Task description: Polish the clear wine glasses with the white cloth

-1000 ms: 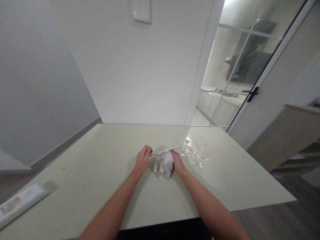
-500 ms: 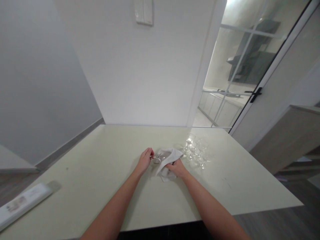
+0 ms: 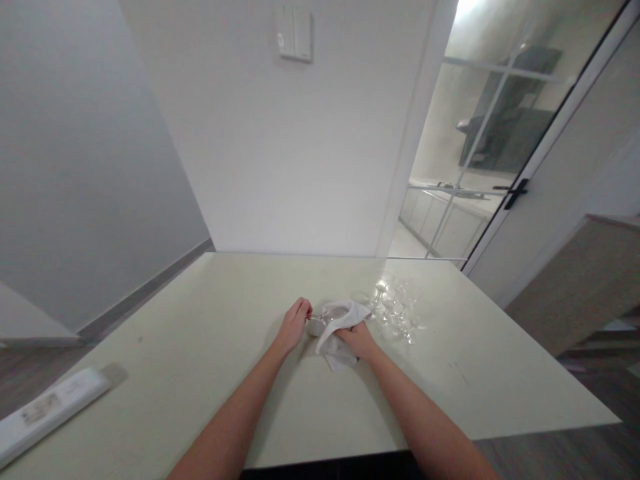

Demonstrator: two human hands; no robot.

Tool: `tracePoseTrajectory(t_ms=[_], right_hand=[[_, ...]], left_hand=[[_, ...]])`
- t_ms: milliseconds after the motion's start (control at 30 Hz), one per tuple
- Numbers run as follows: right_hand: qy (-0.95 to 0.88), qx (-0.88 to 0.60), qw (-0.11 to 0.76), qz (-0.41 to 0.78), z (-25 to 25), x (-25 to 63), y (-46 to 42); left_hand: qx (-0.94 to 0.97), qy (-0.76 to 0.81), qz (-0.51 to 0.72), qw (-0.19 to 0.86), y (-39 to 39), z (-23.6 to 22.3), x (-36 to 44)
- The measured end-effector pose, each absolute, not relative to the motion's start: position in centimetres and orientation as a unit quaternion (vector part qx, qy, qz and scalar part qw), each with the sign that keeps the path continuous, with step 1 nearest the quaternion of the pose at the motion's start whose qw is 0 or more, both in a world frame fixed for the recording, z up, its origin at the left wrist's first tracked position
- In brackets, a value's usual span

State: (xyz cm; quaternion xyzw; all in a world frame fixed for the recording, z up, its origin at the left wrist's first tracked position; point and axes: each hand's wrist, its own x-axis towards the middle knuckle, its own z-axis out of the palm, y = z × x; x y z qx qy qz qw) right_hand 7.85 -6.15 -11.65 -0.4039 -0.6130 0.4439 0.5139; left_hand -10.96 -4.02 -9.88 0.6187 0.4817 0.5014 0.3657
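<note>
My left hand [image 3: 295,325] is closed, with its fingertips pinching the stem end of a clear wine glass [image 3: 317,326]. The glass lies sideways just above the table, its bowl toward my right hand. A white cloth [image 3: 338,359] wraps part of the bowl and hangs below it. My right hand [image 3: 359,340] grips this cloth, its thumb in front; some fingers are hidden by the folds. Right of that hand, several clear stemmed glasses [image 3: 394,308] are clustered on the table, overlapping so that single outlines are hard to separate.
The pale table [image 3: 240,287] reaches the white wall [image 3: 300,173] at its far edge. A long white box [image 3: 55,407] lies at the left edge. A glazed door with a black handle [image 3: 517,193] is at the back right, beside a brown cabinet [image 3: 570,280].
The whole view has shifted slightly. The cloth has changed its folds around the glass, and more of the glass bowl shows. Both hands keep their hold.
</note>
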Motion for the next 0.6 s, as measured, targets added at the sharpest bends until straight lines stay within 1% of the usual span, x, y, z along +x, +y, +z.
tracePoseTrajectory(t_ms=[233, 367, 433, 600], right_hand=[[-0.581, -0.432, 0.521, 0.452, -12.4, 7.8, -5.8], [-0.461, -0.442, 0.583, 0.502, -13.2, 8.0, -5.1], [-0.436, -0.424, 0.595, 0.526, -13.3, 8.1, -4.9], [-0.49, -0.42, 0.545, 0.535, -12.5, 8.0, -5.5]], left_hand=[[0.62, 0.48, 0.504, 0.362, -4.2, -9.7, -10.9], [0.588, 0.479, 0.51, 0.407, -4.3, -9.2, -10.7], [0.565, 0.481, 0.516, 0.429, -4.4, -9.0, -10.6], [0.557, 0.483, 0.517, 0.435, -4.6, -8.7, -10.5]])
